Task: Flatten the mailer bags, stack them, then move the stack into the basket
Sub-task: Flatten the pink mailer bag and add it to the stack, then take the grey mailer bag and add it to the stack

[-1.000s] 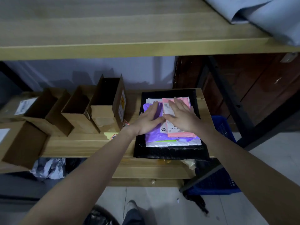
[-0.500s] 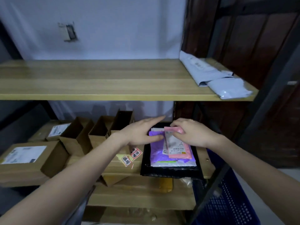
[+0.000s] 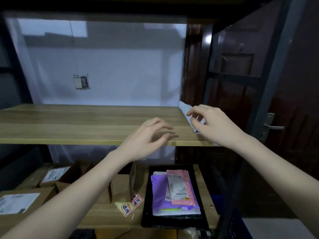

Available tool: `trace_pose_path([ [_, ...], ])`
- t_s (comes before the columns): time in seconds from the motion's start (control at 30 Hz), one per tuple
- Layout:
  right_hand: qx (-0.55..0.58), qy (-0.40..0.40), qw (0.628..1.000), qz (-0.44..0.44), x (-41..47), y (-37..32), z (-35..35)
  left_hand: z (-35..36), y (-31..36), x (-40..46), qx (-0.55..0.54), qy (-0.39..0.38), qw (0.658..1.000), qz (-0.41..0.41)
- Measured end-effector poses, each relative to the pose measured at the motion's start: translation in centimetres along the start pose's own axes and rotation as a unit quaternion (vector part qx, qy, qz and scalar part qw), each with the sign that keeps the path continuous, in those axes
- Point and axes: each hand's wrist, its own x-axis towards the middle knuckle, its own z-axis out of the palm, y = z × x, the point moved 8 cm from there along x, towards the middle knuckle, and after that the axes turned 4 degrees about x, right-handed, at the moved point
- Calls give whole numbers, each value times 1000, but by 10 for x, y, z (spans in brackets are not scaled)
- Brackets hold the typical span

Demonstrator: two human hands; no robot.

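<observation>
Wooden upper shelf: my right hand, open, touches another grey mailer; left hand empty. Partial stack lies below; basket transfer remains.

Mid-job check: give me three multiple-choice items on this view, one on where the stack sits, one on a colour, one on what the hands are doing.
1. The stack of mailer bags lies on:
A. upper shelf
B. lower shelf
C. floor

2. The top mailer is:
A. pink
B. green
C. black

3. The right hand is:
A. pressing the stack
B. inside a box
C. open, at the grey-white mailer on the upper shelf

Answers: B, it lies on the lower board beside the cardboard boxes; A, pink lies over purple; C, its fingers spread at that bag; the left hand is open nearby.
</observation>
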Motion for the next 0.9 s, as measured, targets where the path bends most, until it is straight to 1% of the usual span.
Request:
trace_pose_path([
  [0.07,-56,-13,998,18,12,18,2,1,-7,9,24,1,1000,-12],
  [0.17,-62,-63,992,89,24,50,13,6,-18,19,52,-6,998,-36],
  [0.27,-65,-96,984,139,30,67,22,11,-25,30,75,-17,995,-56],
  [0.43,-126,-166,954,214,27,88,42,18,-34,46,97,-28,992,-74],
  [0.5,-139,-183,951,206,26,90,48,19,-37,48,106,-28,991,-70],
  [0.57,-134,-193,957,172,26,85,51,17,-40,49,112,-30,991,-69],
  [0.6,-114,-198,961,154,26,81,53,14,-41,49,113,-26,991,-69],
  [0.7,-2,-225,969,106,25,68,56,0,-45,48,106,6,992,-72],
  [0.8,54,-239,967,70,27,59,56,-14,-55,46,101,34,990,-95],
  [0.87,71,-222,971,53,31,52,55,-18,-62,45,97,27,987,-124],
  [0.9,73,-207,975,46,33,47,55,-15,-65,43,93,4,986,-142],
])
